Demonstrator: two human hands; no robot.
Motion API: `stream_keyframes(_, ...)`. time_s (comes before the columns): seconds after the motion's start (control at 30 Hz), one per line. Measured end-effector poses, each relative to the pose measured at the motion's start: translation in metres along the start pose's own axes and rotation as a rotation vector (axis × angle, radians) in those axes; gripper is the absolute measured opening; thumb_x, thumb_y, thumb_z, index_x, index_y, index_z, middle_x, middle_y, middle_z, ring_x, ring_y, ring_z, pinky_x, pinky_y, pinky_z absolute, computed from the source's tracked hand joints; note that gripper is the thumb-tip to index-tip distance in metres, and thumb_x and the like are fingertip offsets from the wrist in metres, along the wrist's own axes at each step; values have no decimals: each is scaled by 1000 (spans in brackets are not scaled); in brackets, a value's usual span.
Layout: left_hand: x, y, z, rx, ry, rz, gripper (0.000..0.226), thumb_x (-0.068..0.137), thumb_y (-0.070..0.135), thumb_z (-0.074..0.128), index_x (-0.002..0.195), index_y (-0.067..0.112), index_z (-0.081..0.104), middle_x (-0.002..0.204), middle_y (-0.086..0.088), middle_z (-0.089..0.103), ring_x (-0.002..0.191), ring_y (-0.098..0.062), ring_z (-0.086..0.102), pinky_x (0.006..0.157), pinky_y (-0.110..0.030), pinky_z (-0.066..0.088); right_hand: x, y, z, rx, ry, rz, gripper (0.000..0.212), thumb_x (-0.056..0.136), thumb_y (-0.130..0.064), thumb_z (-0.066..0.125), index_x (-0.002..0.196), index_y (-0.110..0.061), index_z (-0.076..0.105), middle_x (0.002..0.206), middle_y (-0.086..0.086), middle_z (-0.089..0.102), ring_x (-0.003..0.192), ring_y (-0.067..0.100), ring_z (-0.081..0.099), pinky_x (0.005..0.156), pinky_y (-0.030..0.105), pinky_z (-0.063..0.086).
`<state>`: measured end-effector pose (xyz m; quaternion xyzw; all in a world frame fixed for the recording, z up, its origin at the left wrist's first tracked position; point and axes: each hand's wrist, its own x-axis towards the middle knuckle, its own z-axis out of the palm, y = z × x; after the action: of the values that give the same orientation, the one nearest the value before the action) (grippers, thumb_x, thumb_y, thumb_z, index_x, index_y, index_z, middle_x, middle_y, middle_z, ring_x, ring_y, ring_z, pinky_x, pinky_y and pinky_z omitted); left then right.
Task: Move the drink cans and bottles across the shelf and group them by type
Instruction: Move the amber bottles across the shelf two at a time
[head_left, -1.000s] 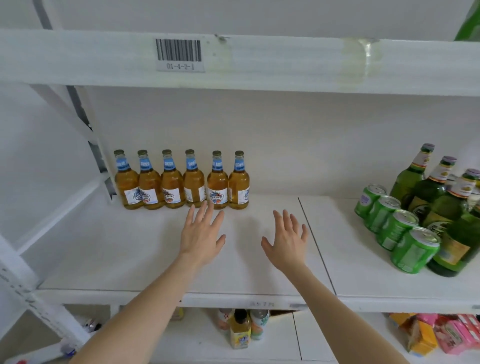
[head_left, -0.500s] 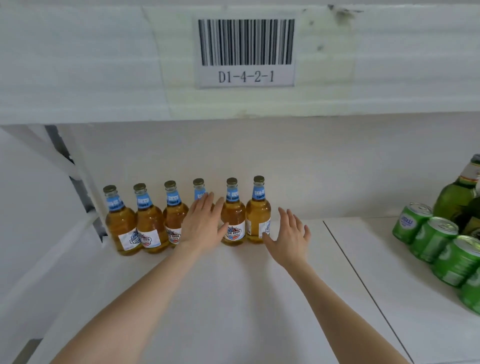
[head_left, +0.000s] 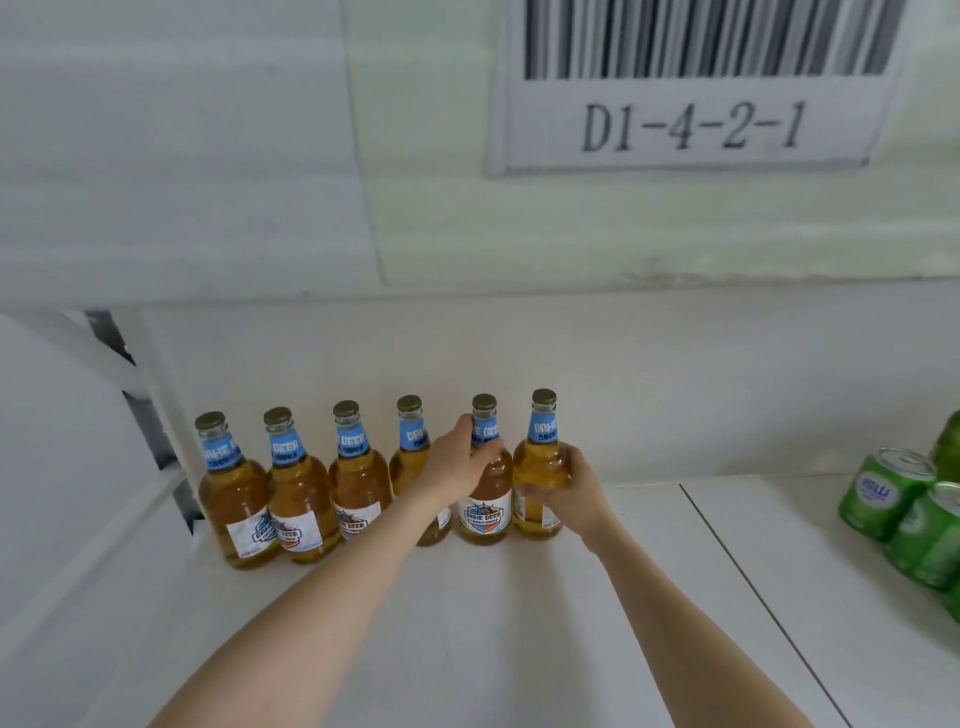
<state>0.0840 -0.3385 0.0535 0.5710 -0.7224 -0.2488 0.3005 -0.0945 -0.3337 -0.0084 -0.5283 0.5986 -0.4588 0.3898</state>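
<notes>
Having hovered open earlier, the left hand (head_left: 457, 462) now grips the fifth amber bottle (head_left: 485, 514), the right hand (head_left: 577, 493) the sixth bottle (head_left: 540, 460).

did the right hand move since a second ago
Yes. The right hand went forward, from over the bare shelf to the rightmost beer bottle in the back row, which it now grips.

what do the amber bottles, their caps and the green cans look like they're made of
Amber bottles: probably clear glass, glossy; the golden liquid shows through and the shoulders carry sharp highlights. Caps: likely metal, dull gold, with seemingly crimped edges. Green cans: apparently aluminium, printed satin green, with a bare silvery rim on top.
</notes>
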Motion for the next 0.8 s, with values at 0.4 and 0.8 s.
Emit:
stream_keyframes(0.4,-27,-4,12,-97,41,68,35,99,42,46,121,15,48,102,6,62,95,-9,61,73,-14,42,-44,5,-11,211,26,71,57,63,-18,89,108,-35,59,103,-8,68,95,10,65,70,24,51)
stream_keyframes(0.8,-81,-8,2,-309,91,-85,31,99,46,44,125,30,46,100,25,54,94,8,53,85,-20,35,-109,2,-24,466,16,333,46,71,-16,83,109,-31,61,102,0,72,90,21,70,62,34,55)
